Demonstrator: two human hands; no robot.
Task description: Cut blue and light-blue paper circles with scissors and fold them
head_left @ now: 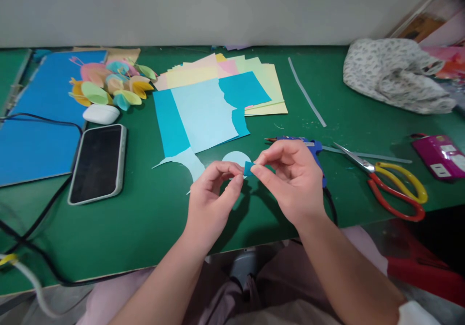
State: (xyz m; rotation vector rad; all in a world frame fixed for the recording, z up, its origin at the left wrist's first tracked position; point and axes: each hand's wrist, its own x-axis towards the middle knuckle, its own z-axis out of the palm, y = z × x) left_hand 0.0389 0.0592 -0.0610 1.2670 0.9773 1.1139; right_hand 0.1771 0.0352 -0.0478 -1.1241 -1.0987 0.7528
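A small teal paper piece (248, 168) is pinched between the fingertips of my left hand (217, 196) and my right hand (294, 179), above the green table. Just behind it lies a pale blue paper circle (236, 158), partly hidden by the fingers. A curved pale blue scrap (192, 164) rests beyond my left hand. Farther back are a pale blue sheet (203, 116) and teal sheets (243, 90) with ragged cut edges. Behind my right hand a blue glue gun (315, 147) is partly covered.
Scissors (374, 170) and a purple box (439, 156) lie right; a patterned cloth (388, 75) sits back right. At left are a phone (97, 164), a white case (101, 114), paper petals (109, 83), a blue board (43, 116) and black cables (39, 257).
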